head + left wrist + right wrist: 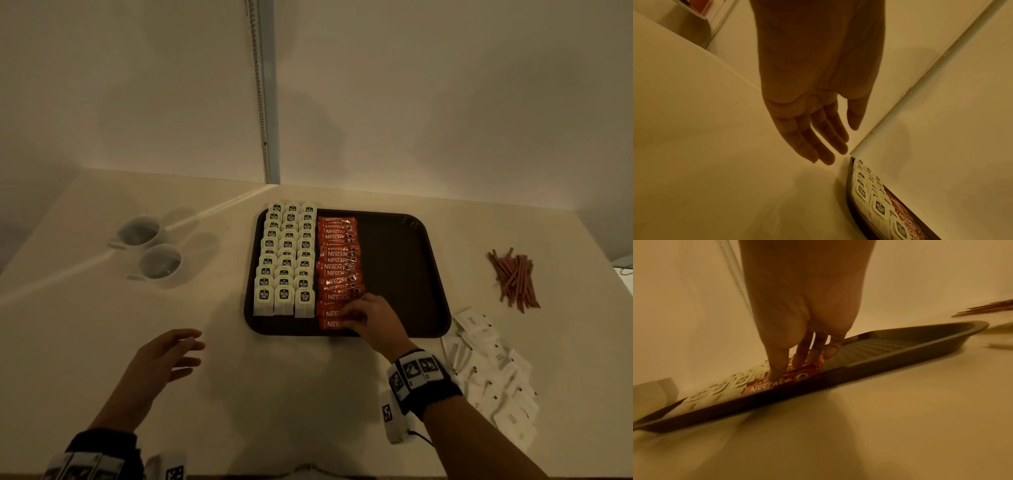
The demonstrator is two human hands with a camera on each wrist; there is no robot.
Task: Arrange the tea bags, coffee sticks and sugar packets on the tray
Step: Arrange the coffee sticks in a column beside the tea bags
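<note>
Right hand: my right hand [371,317] is down on the near end of the coffee sticks [337,265], fingers [777,368] extended and only slightly bent, tips touching the nearest orange sticks. It looks like pressing or nudging, not pinching; I cannot tell whether one stick is caught under the thumb.
Left hand: my left hand [168,356] hovers over the table [274,394] to the left of the tray, fingers straight and a little spread, holding nothing, touching nothing.
Coffee sticks: one overlapping column running far to near, just right of the tea bags, middle-left of the tray.
Tea bags: three tidy columns of tea bags [286,260] fill the left part of the tray; the farthest row sits up on the far rim.
Tray: the dark tray [404,274] has its whole right part bare.
Sugar packets: the white sugar packets [493,373] lie in a loose heap on the table, right of the tray and near me. None on the tray.
Brown sticks: a scattered bundle of thin brown sticks [513,277] on the table, far right.
Cups: two white cups [150,246] on the table, far left.
Progress: my judgement is tea done, coffee column at its last stick or being squared up, sugar not begun.
</note>
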